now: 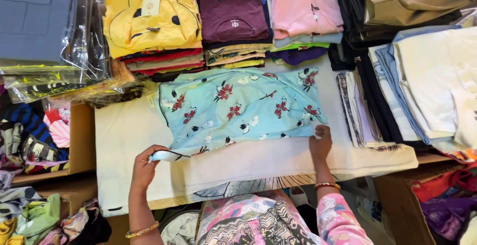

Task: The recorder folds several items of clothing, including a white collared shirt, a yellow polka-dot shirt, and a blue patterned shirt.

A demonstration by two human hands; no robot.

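Seen from the head camera, a light blue garment (238, 108) of thin, soft fabric, printed with red and dark flowers, is spread in a rough rectangle on a white cloth-covered table (124, 140). Its near left corner, edged with dark piping, is pinched and lifted slightly off the cloth by the left hand (147, 164), whose fingers are clenched around the hem. The right hand (320, 143) is laid flat on the near right corner of the garment, fingers extended and pressing the fabric down rather than closed around it. Thin gold bangles are worn on both wrists, and a pink patterned sleeve (338, 220) is seen just behind the right hand. Beyond the garment, away from both grips, folded clothes are stacked in tidy piles: a yellow top with dark spots (151, 16), a maroon shirt (233, 11) and a pink shirt (305, 4). To the outside of the left hand, glossy clear plastic packets (54, 36) are piled, crinkled and reflective. To the outside of the right hand, white and pale blue folded shirts (427, 86) are layered in flat, square-edged stacks.
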